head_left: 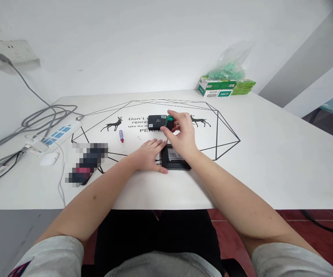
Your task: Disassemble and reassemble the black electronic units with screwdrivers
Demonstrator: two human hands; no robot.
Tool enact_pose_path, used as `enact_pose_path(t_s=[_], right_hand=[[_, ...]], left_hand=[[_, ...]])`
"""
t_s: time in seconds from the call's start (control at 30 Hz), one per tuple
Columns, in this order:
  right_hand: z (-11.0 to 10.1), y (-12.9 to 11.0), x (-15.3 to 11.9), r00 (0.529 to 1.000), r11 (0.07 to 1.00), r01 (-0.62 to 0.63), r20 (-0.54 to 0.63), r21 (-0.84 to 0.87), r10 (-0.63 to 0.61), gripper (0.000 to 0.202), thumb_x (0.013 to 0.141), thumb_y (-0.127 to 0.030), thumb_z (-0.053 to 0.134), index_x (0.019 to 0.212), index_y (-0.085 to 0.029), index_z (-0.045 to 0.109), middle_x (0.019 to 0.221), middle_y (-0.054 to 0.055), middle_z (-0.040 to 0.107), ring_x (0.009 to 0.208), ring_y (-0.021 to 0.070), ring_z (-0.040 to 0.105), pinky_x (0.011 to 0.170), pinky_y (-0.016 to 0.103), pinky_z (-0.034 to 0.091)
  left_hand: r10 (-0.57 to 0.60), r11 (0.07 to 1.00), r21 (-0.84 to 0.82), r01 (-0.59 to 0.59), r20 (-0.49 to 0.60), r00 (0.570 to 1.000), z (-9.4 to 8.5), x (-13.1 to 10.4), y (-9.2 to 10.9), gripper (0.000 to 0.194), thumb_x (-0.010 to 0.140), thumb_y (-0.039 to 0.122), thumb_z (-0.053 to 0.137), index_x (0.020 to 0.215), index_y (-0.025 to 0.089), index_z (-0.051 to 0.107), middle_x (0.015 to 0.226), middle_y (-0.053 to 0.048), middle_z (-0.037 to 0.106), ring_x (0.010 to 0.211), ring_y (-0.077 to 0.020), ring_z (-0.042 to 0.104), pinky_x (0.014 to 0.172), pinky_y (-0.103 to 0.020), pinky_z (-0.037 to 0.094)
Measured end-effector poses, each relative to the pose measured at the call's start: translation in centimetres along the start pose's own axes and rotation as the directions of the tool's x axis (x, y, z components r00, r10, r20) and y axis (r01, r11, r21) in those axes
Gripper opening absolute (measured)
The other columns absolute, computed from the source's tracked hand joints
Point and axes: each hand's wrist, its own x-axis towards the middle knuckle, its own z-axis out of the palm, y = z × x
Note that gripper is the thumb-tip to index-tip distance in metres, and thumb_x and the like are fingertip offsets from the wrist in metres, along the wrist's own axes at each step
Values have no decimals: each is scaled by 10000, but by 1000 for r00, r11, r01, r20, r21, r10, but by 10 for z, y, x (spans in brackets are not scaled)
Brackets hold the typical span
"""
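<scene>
A flat black device (175, 163) with a white label on its face lies on the table in front of me. My right hand (183, 132) is above it, fingers closed around the green and black handle of a screwdriver (170, 118). Its thin shaft points down at the device's far left corner; whether the tip sits in a screw cannot be made out. Flat against the table, my left hand (149, 156) has its fingers stretched and its thumb at the device's left edge. Just beyond is a small black box (155, 122) with a sticker, partly overlapped by the right thumb.
A small screwdriver (122, 137) with a purple and red handle lies left of my hands. Farther left are a pixelated dark object (88, 164), a white earphone case (49, 159) and a power strip (59, 135) with coiled cables. Green and white boxes (217, 86) stand at the back right.
</scene>
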Motion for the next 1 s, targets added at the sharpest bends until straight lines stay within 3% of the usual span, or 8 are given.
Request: enact_pose_path(t_s=[0.17, 0.3, 0.5, 0.77, 1.0], right_hand=[[2, 4, -3, 1000, 999, -12, -6, 52, 12, 657, 921, -267, 653, 1554, -328, 488, 1255, 92, 675, 1005, 269, 686, 797, 486, 681], [2, 4, -4, 1000, 997, -8, -21, 77, 9, 591, 895, -216, 615, 1475, -312, 552, 1327, 97, 702, 1078, 279, 717, 820, 474, 685], [2, 0, -3, 998, 997, 18, -60, 69, -13, 500, 870, -174, 611, 1355, -296, 620, 1238, 82, 743, 1031, 262, 724, 767, 435, 680], [0, -2, -2, 998, 999, 5, -59, 48, -3, 484, 866, -177, 603, 1334, -297, 618, 1228, 76, 733, 1018, 254, 714, 777, 440, 678], [0, 0, -1, 996, 998, 7, -86, 62, -2, 478, 870, -182, 605, 1331, -307, 621, 1196, 70, 713, 1037, 257, 706, 773, 438, 685]], left_hand=[[-8, 1000, -4, 8, 1, 1000, 1, 1, -2, 1393, 784, 1011, 656, 1790, 152, 218, 1835, -230, 247, 1689, -505, 201, 1366, -640, 184], [-17, 1000, 5, 17, 12, 1000, 1, 1, -1, 1399, 784, 1017, 648, 1789, 144, 220, 1837, -232, 236, 1689, -505, 199, 1373, -633, 159], [1, 1000, 6, -1, -1, 1000, 3, 1, -3, 1376, 794, 1011, 645, 1794, 172, 210, 1838, -219, 243, 1687, -507, 203, 1365, -646, 170], [-9, 1000, 5, 9, 18, 1000, 1, 1, -1, 1402, 792, 1011, 640, 1788, 119, 217, 1844, -232, 214, 1700, -488, 177, 1380, -618, 143], [-22, 1000, 3, 22, 18, 1000, 2, 0, -1, 1413, 779, 1025, 631, 1802, 162, 178, 1852, -210, 204, 1700, -501, 171, 1374, -638, 154]])
